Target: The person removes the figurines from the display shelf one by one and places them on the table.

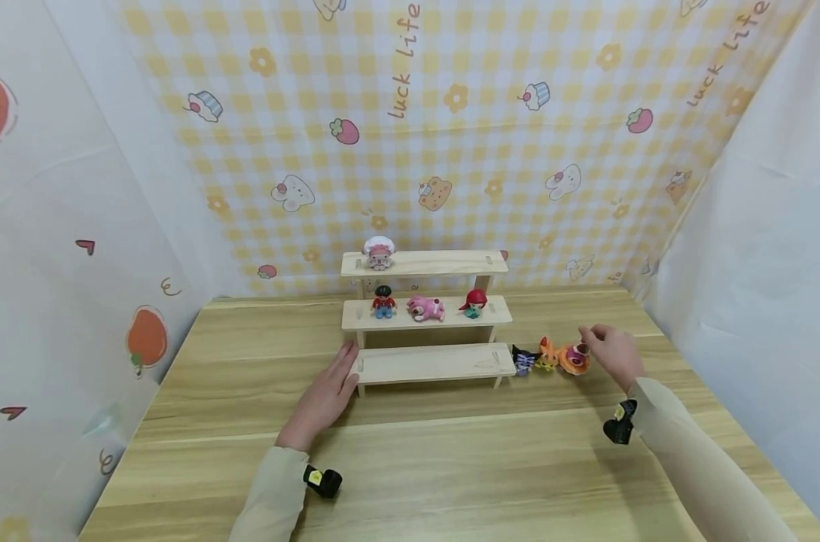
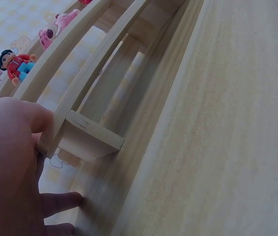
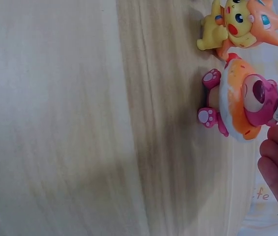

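My left hand (image 1: 321, 395) rests at the left end of a three-tier wooden shelf (image 1: 430, 363), fingers straight along the lowest board's end. In the left wrist view its thumb touches that board, and other fingertips touch the table. My right hand (image 1: 613, 352) is at a pink bear figurine (image 3: 259, 96) in an orange ring, on the table right of the shelf. In the right wrist view its fingertips lie right at the bear's strawberry-topped cap, with no thumb visible. Beside the bear stand a yellow-and-orange figurine (image 3: 230, 24) and a dark purple one (image 1: 523, 360).
A white-capped figurine (image 1: 379, 254) sits on the top tier. The middle tier bears a red-jacketed figurine (image 1: 384, 302), a pink lying bear (image 1: 426, 308) and a red-haired figurine (image 1: 474, 303). A checked cloth (image 1: 410, 165) hangs behind the wood-grain table (image 1: 450, 467).
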Demonstrator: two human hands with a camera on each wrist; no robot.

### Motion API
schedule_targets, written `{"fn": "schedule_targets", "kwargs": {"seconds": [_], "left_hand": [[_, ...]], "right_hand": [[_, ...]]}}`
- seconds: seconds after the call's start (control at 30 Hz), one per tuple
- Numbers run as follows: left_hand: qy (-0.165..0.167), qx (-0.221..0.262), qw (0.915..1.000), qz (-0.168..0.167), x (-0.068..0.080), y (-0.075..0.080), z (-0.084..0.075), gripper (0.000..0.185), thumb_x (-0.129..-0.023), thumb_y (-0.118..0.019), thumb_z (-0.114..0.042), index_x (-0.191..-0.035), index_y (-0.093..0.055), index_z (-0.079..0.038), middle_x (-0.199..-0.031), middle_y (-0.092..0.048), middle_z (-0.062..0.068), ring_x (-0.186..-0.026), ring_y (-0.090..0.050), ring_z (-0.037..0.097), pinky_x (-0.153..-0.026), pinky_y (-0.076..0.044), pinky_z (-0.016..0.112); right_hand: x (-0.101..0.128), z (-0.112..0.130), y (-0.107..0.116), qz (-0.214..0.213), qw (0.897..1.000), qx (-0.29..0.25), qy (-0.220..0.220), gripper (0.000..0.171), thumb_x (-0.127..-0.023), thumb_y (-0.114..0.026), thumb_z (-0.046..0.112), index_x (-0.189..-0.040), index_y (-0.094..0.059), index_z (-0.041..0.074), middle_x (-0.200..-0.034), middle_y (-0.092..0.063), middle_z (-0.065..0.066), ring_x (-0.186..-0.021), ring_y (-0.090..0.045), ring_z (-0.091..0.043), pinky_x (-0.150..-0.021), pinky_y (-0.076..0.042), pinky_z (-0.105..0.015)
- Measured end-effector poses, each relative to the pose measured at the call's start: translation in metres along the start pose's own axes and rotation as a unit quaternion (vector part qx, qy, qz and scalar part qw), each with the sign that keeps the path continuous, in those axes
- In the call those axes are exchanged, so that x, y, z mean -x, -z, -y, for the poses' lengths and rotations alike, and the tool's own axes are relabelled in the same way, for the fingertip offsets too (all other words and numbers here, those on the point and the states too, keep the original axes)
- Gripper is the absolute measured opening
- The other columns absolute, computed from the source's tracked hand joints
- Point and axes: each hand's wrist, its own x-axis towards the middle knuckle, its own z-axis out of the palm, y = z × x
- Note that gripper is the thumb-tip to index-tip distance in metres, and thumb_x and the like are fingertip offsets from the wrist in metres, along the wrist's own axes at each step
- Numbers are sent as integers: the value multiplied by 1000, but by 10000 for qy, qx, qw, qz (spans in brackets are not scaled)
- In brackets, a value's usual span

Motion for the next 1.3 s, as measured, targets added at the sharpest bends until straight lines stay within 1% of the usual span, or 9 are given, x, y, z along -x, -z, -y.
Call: {"fn": "schedule_targets", "kwargs": {"seconds": [0.17, 0.27, 0.37, 0.43, 0.53, 0.7, 0.93, 1.13, 1.3], "left_hand": [[-18, 8, 10000, -20, 1, 1, 0, 55, -104, -38, -24, -152, -20, -8, -160, -13, 11, -144, -23, 35, -114, -26, 55], [11, 7, 10000, -10, 0, 1, 0, 55, -104, -38, -25, -153, -20, -8, -161, -13, 11, -144, -22, 34, -114, -25, 54], [27, 12, 10000, -12, 0, 1, -1, 55, -104, -38, -25, -153, -20, -9, -161, -13, 11, -144, -22, 34, -114, -25, 54], [18, 36, 10000, -21, 0, 1, -2, 55, -104, -39, -24, -153, -20, -9, -160, -14, 11, -144, -22, 34, -114, -25, 54], [16, 86, 10000, -25, -1, -1, -3, 55, -103, -39, -24, -153, -20, -9, -160, -14, 10, -144, -22, 34, -115, -24, 53], [100, 54, 9999, -3, -1, -2, -3, 55, -104, -39, -25, -153, -20, -11, -161, -13, 7, -144, -22, 33, -115, -25, 52], [83, 18, 10000, -36, -1, -1, -3, 54, -104, -39, -25, -153, -20, -11, -161, -14, 9, -144, -22, 32, -115, -25, 52], [51, 53, 10000, 3, -1, 1, -2, 55, -104, -39, -25, -153, -20, -10, -161, -14, 9, -145, -22, 32, -115, -26, 51], [58, 69, 10000, -19, 1, 2, -2, 55, -104, -39, -26, -153, -21, -10, -160, -15, 9, -144, -23, 32, -114, -26, 52]], "right_hand": [[-6, 10, 5, -210, 9997, -86, 113, 48, -101, -40, 35, -98, -69, -3, -94, -70, -22, -72, -60, -25, -60, -44, -32], [-10, 21, 9, -141, 9996, -130, 221, 47, -102, -39, 34, -100, -69, -2, -98, -69, -23, -82, -64, -32, -67, -49, -41], [-16, 35, 13, -50, 9994, -167, 303, 47, -102, -39, 35, -103, -69, -1, -102, -69, -23, -90, -64, -35, -74, -51, -48], [-19, 44, 14, -48, 9992, -171, 349, 46, -101, -40, 36, -103, -69, 0, -102, -69, -23, -89, -63, -34, -73, -50, -46], [-25, 56, 15, -132, 9990, -167, 394, 47, -100, -41, 40, -100, -70, 3, -99, -70, -20, -79, -61, -27, -66, -48, -38], [-39, 80, 14, -306, 9966, -487, 584, 45, -99, -44, 43, -94, -70, 7, -90, -70, -15, -67, -53, -22, -60, -41, -32], [-54, 119, 10, -472, 9920, -804, 855, 41, -97, -49, 43, -91, -70, 9, -87, -70, -12, -69, -55, -22, -61, -42, -32], [-60, 146, 3, -581, 9875, -1075, 995, 33, -96, -54, 35, -90, -70, 6, -84, -70, -12, -69, -56, -21, -61, -43, -31], [-67, 167, -1, -551, 9838, -1239, 1170, 33, -96, -56, 33, -93, -71, 3, -89, -70, -15, -75, -58, -23, -65, -45, -31]]}}
